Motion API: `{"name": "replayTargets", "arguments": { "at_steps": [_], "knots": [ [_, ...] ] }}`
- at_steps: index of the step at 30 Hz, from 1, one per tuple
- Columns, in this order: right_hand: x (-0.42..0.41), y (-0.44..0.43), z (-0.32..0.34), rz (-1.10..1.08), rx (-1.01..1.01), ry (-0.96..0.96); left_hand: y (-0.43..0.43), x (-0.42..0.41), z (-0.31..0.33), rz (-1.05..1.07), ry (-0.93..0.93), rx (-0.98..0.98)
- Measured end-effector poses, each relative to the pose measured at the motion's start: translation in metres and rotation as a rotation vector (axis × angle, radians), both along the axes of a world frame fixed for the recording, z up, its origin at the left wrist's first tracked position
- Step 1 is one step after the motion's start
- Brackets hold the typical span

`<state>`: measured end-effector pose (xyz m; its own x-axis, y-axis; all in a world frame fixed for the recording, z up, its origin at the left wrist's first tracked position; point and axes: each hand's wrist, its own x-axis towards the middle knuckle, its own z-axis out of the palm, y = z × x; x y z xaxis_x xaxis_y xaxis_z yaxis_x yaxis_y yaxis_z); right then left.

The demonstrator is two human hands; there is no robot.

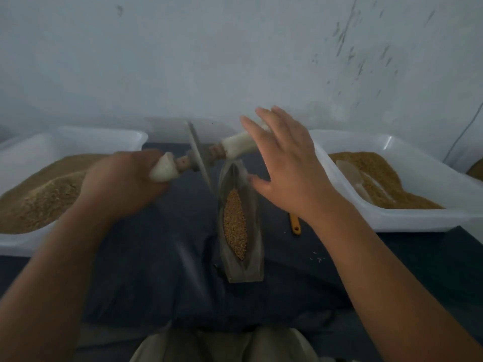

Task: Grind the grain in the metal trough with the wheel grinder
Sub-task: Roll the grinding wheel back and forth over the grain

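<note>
Between two tubs, one trough, one wheel grinder

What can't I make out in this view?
All head view:
- End of the right handle, behind the right hand; contact unclear.
- Lower rim of the wheel, motion-blurred; unclear if it's in the trough.
- Upper part of the orange tool, under the right forearm.
- Part of the left tub, cut by the left edge.
- The pale object in the right tub, too blurred to name.

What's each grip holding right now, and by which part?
The left grip holds the wheel grinder by its left white handle. The right grip holds nothing: its fingers are spread open over the right handle.
</note>
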<state>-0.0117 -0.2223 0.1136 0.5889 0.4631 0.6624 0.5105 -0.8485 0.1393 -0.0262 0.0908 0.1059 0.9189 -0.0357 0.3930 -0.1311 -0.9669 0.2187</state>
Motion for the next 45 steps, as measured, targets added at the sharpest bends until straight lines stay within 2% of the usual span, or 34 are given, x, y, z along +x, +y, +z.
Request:
{"name": "replayTargets", "arguments": {
  "at_steps": [3, 7, 14, 18, 22, 26, 30, 34, 36, 40, 43, 45],
  "knots": [
    [0.004, -0.006, 0.002, -0.053, -0.113, 0.106, -0.018, -0.003, 0.012, -0.127, 0.024, 0.148],
    [0.005, -0.017, -0.015, -0.149, -0.163, 0.443, -0.031, -0.001, 0.0, -0.256, 0.095, 0.202],
    [0.004, -0.031, -0.043, -0.18, -0.193, 0.625, -0.038, 0.012, -0.032, -0.31, 0.161, 0.245],
    [0.003, -0.046, -0.049, -0.246, -0.234, 0.668, -0.046, 0.012, -0.046, -0.324, 0.209, 0.288],
    [0.003, -0.049, -0.057, -0.286, -0.267, 0.569, -0.055, 0.01, -0.057, -0.261, 0.136, 0.362],
    [0.008, -0.048, -0.069, -0.245, -0.213, 0.541, -0.062, 0.016, -0.066, -0.143, 0.091, 0.408],
    [0.032, -0.04, -0.078, -0.296, -0.147, 0.472, -0.068, 0.04, -0.082, -0.056, 0.085, 0.321],
    [0.078, -0.024, -0.069, -0.382, -0.212, 0.475, -0.062, 0.077, -0.079, -0.067, 0.213, 0.176],
    [0.093, -0.021, -0.062, -0.402, -0.241, 0.474, -0.061, 0.09, -0.073, -0.086, 0.266, 0.179],
    [0.079, -0.027, -0.055, -0.359, -0.288, 0.618, -0.063, 0.083, -0.067, -0.104, 0.308, 0.273],
    [0.045, -0.046, -0.057, -0.277, -0.305, 0.781, -0.056, 0.058, -0.068, -0.188, 0.241, 0.353],
    [0.025, -0.058, -0.059, -0.235, -0.277, 0.787, -0.052, 0.043, -0.066, -0.25, 0.184, 0.394]
  ]
}}
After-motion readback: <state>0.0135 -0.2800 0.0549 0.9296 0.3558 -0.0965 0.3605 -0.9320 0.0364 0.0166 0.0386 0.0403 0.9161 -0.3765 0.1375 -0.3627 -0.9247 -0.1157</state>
